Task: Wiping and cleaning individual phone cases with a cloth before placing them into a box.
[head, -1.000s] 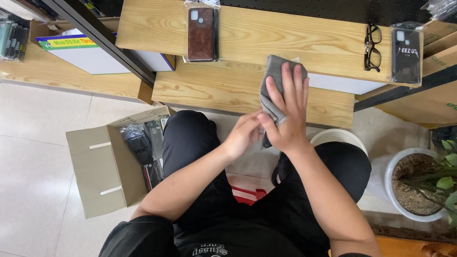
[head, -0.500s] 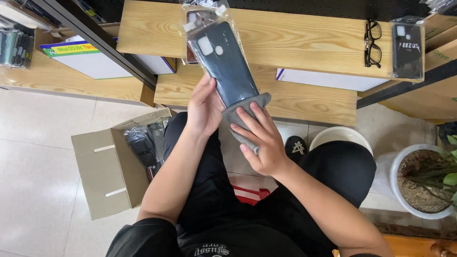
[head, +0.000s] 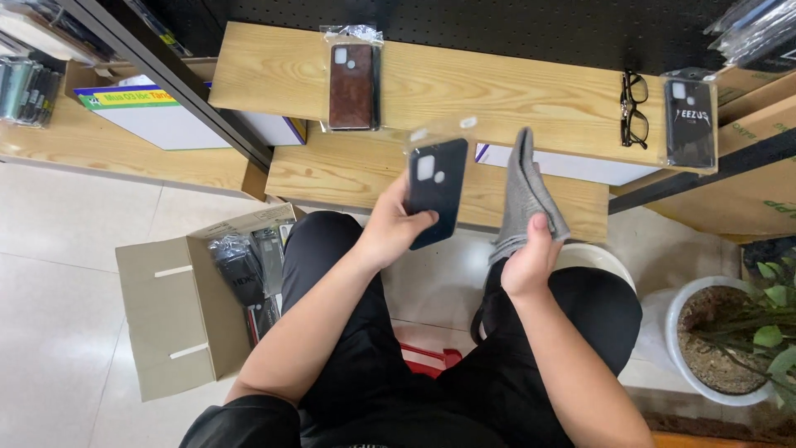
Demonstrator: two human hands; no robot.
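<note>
The dark phone case [head: 437, 192], in a clear plastic bag, is up in the air at the middle of the frame, just in front of the lower wood shelf [head: 348, 170]. The left hand [head: 390, 232] holds it from below, fingers curled round its lower edge w/ the thumb on its side. It tilts a bit, camera holes at the top.

Just right of it, not touching, is a grey cloth [head: 525, 195]. The right hand [head: 526, 261] grips the cloth's lower end tight, thumb pressed on the front, so the cloth stands up like a little flag.

Looks like the wiping step: case in one hand, cloth in the other, a small gap between. I'd guess the next move needs the cloth brought flat onto the case while the left hand keeps it steady.

Further out: a brown phone case [head: 352, 83] in a bag lies on the upper shelf [head: 514, 91], top middle. Black glasses [head: 633, 108] and a black bagged case [head: 690, 123] sit at the top right. An open cardboard box [head: 166, 311] w/ more bagged cases is on the floor, lower left. A plant pot [head: 730, 348] is at the lower right.
</note>
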